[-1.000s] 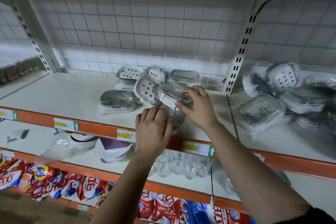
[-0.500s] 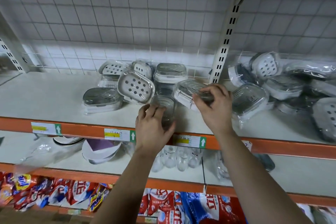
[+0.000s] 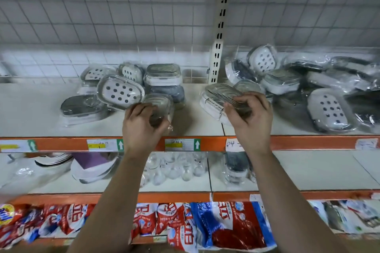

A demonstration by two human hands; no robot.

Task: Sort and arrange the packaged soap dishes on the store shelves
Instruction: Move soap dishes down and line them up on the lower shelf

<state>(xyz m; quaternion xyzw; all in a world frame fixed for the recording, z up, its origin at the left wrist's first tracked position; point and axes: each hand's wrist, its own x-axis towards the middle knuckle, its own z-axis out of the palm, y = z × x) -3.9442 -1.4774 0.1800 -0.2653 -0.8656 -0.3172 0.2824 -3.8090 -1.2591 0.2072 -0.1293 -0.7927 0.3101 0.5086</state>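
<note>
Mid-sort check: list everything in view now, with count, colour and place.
left pile of packaged soap dishes: about six, white and grey, top shelf, left of the post.
right pile of packaged soap dishes: many, count unclear, white and dark, top shelf, right of post.
clear soap dish: one, transparent, top shelf front, in left hand.
ridged soap dish: one, white with grey top, tilted, in right hand.
post: one, cream, between the piles.
price labels: several, white-yellow-green, orange shelf edge.
glassware: several, clear, middle shelf.
plates: a few, white and purple, middle shelf left.
bags: many, red and blue, lowest level.
left hand: one, grips the clear soap dish.
right hand: one, pinches the ridged soap dish.
</note>
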